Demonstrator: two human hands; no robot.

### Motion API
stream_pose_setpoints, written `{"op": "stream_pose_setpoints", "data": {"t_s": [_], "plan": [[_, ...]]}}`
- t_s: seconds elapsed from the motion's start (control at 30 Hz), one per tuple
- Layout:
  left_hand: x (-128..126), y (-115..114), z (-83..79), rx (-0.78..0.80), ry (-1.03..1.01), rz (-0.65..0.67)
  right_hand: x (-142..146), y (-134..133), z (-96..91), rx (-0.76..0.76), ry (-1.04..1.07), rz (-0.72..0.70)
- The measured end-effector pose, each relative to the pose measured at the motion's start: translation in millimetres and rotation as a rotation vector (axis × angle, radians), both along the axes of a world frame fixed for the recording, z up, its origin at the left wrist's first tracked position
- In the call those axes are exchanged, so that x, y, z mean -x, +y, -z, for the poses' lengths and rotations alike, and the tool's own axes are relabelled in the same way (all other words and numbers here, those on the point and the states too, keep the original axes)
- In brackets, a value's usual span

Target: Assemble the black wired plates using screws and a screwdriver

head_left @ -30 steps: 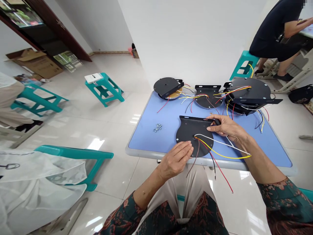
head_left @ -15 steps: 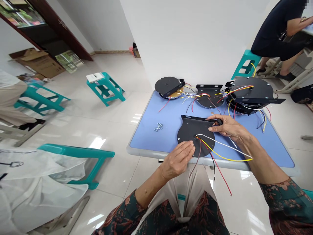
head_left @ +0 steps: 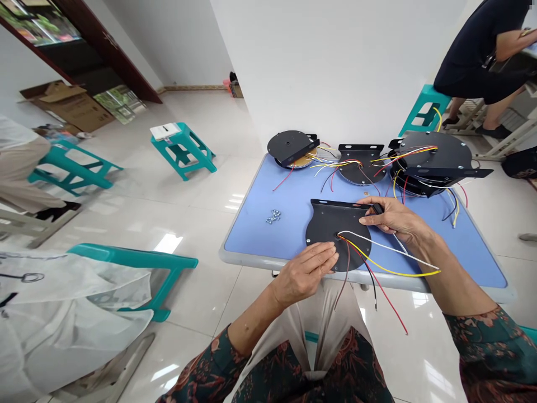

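Note:
A round black metal plate (head_left: 331, 226) with a bent, slotted flange is tilted over the table's front edge. White, yellow, red, black and brown wires (head_left: 390, 251) come out of its central hole. My left hand (head_left: 305, 271) is closed on the plate's lower left rim, fingers together on top. At the upper right, my right hand (head_left: 392, 217) pinches the plate beside the flange with its thumb on the face. That same hand also keeps a screwdriver (head_left: 400, 244) in the palm; its dark handle end and thin metal shaft show, the rest is hidden.
Small silver screws (head_left: 273, 216) lie in a pile on the blue table (head_left: 247, 224). Similar wired black discs (head_left: 289, 146) line the back edge, stacked at the right (head_left: 436, 151). Green stools (head_left: 182, 148) stand around. Co-workers sit at the far left and upper right (head_left: 478, 50).
Both hands keep the same hold on the plate. The loose wire ends have swung slightly to the right, and the whole view has shifted a little.

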State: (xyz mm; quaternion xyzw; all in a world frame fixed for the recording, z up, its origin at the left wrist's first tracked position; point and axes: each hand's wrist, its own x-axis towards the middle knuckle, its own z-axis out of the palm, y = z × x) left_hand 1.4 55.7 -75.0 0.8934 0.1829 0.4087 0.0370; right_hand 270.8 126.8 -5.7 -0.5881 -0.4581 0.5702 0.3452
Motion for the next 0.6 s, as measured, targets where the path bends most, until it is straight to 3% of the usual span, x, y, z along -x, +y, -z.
{"op": "stream_pose_setpoints", "data": {"t_s": [0.6], "plan": [[-5.6, -0.4, -5.3, 0.130, -0.167, 0.034, 5.5, -8.0, -12.1, -0.009, -0.111, -0.033]]}}
